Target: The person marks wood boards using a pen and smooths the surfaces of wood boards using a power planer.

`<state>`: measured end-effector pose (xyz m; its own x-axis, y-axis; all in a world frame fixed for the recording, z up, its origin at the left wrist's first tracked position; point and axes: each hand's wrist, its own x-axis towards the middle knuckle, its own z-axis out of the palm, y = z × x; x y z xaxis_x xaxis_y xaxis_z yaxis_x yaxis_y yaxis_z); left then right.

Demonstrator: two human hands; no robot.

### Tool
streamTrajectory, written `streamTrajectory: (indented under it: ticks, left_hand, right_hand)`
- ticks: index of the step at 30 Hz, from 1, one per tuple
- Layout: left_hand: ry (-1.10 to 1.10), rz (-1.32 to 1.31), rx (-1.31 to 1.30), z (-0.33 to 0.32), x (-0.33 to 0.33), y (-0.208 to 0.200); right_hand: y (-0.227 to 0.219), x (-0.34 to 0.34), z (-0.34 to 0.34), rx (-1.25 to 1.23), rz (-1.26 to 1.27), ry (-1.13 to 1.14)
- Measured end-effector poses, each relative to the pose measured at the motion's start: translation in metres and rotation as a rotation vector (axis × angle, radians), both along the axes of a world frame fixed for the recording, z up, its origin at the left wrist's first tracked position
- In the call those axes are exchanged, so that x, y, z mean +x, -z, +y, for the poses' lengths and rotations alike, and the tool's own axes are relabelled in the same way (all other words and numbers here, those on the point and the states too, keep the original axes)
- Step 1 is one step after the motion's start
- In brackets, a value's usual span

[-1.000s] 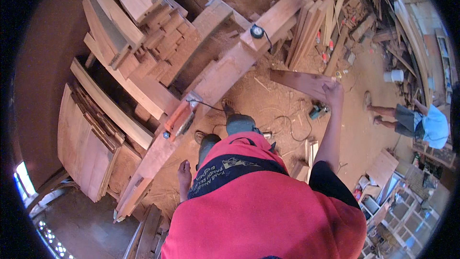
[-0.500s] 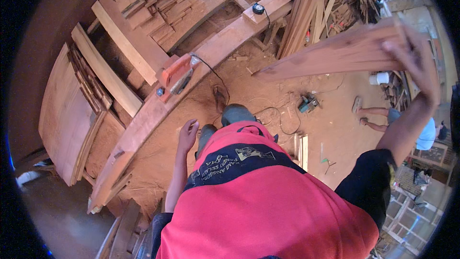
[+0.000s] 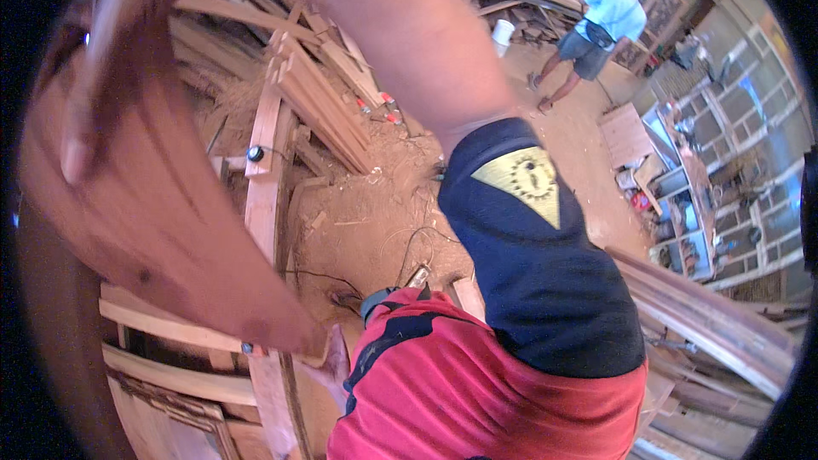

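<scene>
Across the left side, a long brown board (image 3: 170, 204), raised aslant, blurred right hand (image 3: 128, 25) wrapped over its upper end, hiding part of the curved planks (image 3: 183, 377) and long beam (image 3: 262, 217) beyond. On that beam, a small round dark object (image 3: 255, 153). At the board's lower tip, left hand (image 3: 334, 365), whether gripping or merely touching impossible to tell. Further right, leaning timber (image 3: 324, 102), then sawdust-strewn floor (image 3: 383, 213), partly blocked by the right forearm (image 3: 409, 43). Beyond, a white bucket (image 3: 503, 32), a person (image 3: 613, 8) in light blue, cluttered shelves (image 3: 682, 204), pale lattice frames (image 3: 722, 149).
</scene>
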<state>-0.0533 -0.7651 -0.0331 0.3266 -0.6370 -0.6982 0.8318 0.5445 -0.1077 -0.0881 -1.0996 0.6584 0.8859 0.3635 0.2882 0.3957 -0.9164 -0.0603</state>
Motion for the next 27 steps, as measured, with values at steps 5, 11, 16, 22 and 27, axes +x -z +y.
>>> streamTrajectory:
  ticks: [5,11,16,22,27]
  left_hand:
    - [-0.372,-0.221,0.005,0.033,0.028,0.019]
    - [-0.383,0.041,0.133,0.027,0.063,0.091]
    - [-0.518,0.151,0.289,0.012,0.063,0.081]
    - [-0.95,0.059,0.301,0.036,0.02,-0.004]
    - [-1.121,-0.042,0.268,0.06,0.039,-0.064]
  right_hand:
    - [0.063,0.063,-0.055,0.242,0.07,-0.442]
    - [0.125,0.116,-0.09,0.287,0.292,-0.573]
    - [0.151,0.166,-0.1,0.24,0.332,-0.641]
    - [0.157,0.251,-0.095,0.131,0.384,-1.002]
    - [0.167,0.28,-0.056,0.223,0.285,-1.16]
